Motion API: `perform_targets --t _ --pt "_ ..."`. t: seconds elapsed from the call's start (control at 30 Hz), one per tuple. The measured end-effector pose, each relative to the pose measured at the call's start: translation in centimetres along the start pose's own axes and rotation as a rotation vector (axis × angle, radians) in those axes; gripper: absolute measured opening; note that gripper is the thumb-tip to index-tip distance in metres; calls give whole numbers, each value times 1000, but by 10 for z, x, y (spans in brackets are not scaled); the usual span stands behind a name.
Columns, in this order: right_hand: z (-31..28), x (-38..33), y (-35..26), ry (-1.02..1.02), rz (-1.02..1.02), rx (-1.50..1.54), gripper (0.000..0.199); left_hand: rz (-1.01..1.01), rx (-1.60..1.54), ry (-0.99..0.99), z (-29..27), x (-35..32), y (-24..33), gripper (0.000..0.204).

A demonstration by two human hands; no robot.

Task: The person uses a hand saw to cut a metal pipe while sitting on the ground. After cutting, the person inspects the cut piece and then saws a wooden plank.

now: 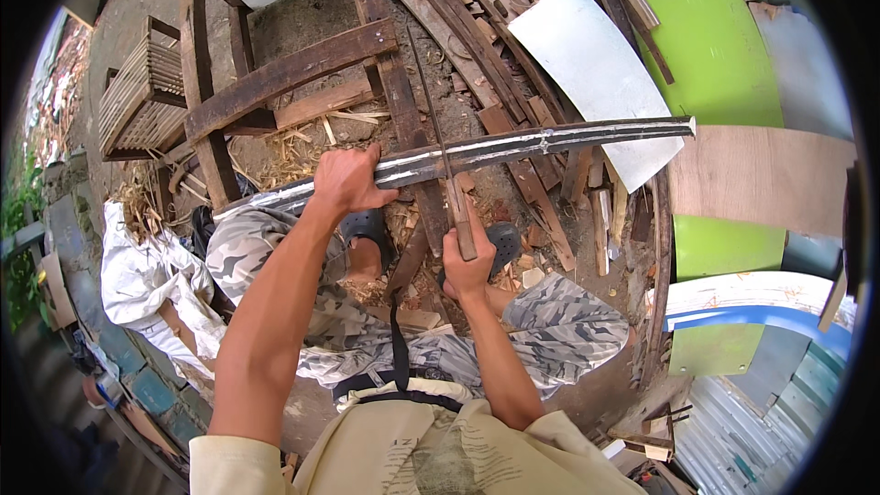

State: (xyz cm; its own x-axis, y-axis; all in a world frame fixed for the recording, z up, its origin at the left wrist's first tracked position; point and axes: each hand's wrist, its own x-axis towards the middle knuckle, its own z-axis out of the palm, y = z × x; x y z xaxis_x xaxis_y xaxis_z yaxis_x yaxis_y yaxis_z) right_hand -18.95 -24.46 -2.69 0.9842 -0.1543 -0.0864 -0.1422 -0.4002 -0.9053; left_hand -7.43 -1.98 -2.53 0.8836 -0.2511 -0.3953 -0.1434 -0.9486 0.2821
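My left hand [346,180] grips a long dark strip of split wood [550,138] that runs level across the view, its far end reaching right toward a pale board. My right hand [467,261] holds the wooden handle of a long thin blade [431,101], which crosses the strip near its middle and points away from me. Both hands sit above my knees in camouflage trousers [568,321]. Wood chips lie on the ground between my feet.
A dark wooden frame of beams [284,73] stands ahead. Loose planks and offcuts pile at the top [477,0]. A white sheet [596,73], a green panel [706,27] and a plywood board [761,174] lie right. White cloth [147,275] lies left.
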Motion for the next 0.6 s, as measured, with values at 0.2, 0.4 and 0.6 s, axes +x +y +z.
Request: perform_targets --t 0.2,0.4,0.6 --pt "-69 -83 -40 -103 43 -39 59 -38 -22 -6 -4 -7 -1 62" --pt "-108 -137 -19 -147 -11 -258 54 -21 -53 -25 4 -9 -5 64" --pt "12 23 -5 50 -114 -3 54 -22 -58 -22 -5 -6 1 63"
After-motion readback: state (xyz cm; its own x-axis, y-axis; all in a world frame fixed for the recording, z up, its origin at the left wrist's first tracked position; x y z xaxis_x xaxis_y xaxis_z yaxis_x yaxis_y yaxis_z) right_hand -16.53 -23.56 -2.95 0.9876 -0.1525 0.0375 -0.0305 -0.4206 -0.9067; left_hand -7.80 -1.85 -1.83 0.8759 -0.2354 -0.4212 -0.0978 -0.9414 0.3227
